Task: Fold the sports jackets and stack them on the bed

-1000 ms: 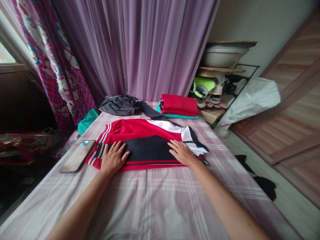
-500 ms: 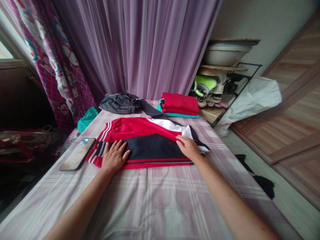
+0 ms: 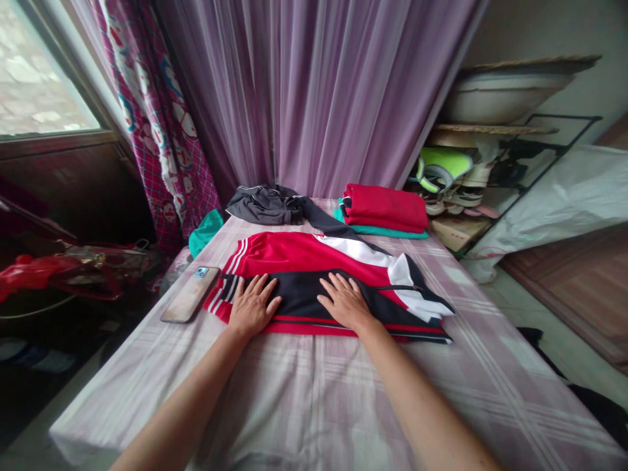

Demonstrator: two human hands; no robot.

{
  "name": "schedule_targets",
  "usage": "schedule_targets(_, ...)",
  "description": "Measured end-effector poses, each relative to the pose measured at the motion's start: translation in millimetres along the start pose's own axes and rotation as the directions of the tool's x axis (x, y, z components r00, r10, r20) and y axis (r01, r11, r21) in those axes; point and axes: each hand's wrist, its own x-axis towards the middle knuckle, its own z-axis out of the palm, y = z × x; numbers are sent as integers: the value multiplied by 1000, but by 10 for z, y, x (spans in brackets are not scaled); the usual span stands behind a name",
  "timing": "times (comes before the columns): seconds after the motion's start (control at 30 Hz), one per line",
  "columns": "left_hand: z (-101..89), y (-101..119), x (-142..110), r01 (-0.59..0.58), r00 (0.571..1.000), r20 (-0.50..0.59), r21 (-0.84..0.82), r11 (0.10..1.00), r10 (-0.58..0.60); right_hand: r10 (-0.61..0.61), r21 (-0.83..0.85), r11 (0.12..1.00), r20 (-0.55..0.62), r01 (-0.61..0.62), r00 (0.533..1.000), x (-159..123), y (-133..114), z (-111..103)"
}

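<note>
A red, black and white track jacket (image 3: 289, 252) lies folded lengthwise across the table, its striped hem at the left and the white-and-black collar end at the right. My left hand (image 3: 252, 306) rests flat on the black part near the striped hem, fingers spread. Around the middle of the same black panel, my right hand (image 3: 346, 301) lies flat with its fingers apart. Just left of the jacket is a smartphone (image 3: 191, 294), back side up.
Behind the jacket lie a crumpled dark grey garment (image 3: 265, 206) and a folded red garment (image 3: 385, 208) on teal cloth. A checked cloth (image 3: 314, 405) covers the table. Beyond its right edge stands a rack with shoes and a basin (image 3: 510, 98).
My right hand has slid left from the collar end to the jacket's middle. My left hand stays near the hem. The view has turned left.
</note>
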Motion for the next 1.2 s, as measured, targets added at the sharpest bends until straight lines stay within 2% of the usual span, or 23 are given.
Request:
schedule_targets(0.1,-31,-99,29,-14,999,-34,-33,999,13,29,-26,999,-11,-29,1000,-42,107,-6)
schedule_targets(0.2,-72,-250,59,8,998,-59,-14,1000,-8,32,-35,999,-37,-33,999,-52,106,12)
schedule_targets(0.33,-81,-386,59,74,997,-4,31,997,-74,21,-36,999,-76,-23,997,-40,89,58)
schedule_targets(0.47,-65,-399,46,65,998,12,24,998,-65,27,-38,999,-62,-29,998,-54,167,49)
schedule_targets(0.7,-100,-361,44,53,998,19,59,997,-55,183,-38,982,-90,-187,979,-187,486,29)
schedule_targets(0.87,-195,-355,127,42,997,59,65,997,-46,174,-13,984,-110,-177,979,-169,551,-46)
schedule_targets(0.97,-276,-360,264,54,997,58,71,996,-58,164,23,986,-116,-163,980,3,575,-251)
schedule_targets(1.03,-291,-351,371,47,998,32,70,996,-50,180,19,984,-127,-179,975,214,578,-425)
schedule_targets(1.13,-210,-319,498,-53,998,-27,-2,999,53,197,-47,978,-138,-205,971,659,538,-638)
schedule_targets(1.2,-108,-299,536,-125,991,-61,-59,990,122,182,-107,976,-101,-192,978,1002,491,-700)
